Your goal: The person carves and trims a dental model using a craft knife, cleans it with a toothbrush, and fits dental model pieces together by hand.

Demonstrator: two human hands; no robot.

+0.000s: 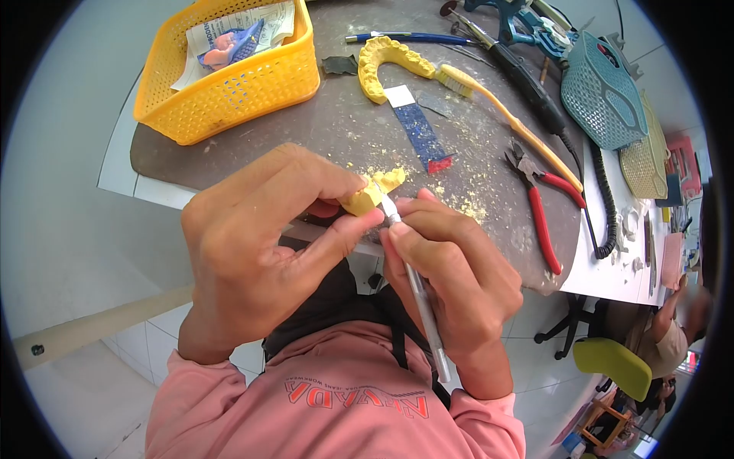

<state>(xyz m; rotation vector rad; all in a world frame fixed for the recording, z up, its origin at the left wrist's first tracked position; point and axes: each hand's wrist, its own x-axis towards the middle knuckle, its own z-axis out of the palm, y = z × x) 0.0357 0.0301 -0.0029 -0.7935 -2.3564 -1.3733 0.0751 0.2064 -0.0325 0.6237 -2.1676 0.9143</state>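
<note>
My left hand (267,222) pinches a small yellow plaster dental model piece (365,200) between thumb and fingers, above the front edge of the table. In my right hand (459,268) is a silver craft knife (423,302), held like a pen with its tip against the piece. Yellow shavings (470,205) lie scattered around. Beyond my hands rests a horseshoe-shaped yellow dental model (371,67). A blue strip with a white end (417,126) lies just in front of it, and a toothbrush (508,115) touches its right end.
A yellow basket (229,99) with paper and a blue-pink dental impression (232,47) stands at the back left. Red-handled pliers (539,199), a black rotary handpiece (527,88) and a blue pen (413,37) lie around. A teal basket (604,96) stands right; a person (665,329) sits beyond.
</note>
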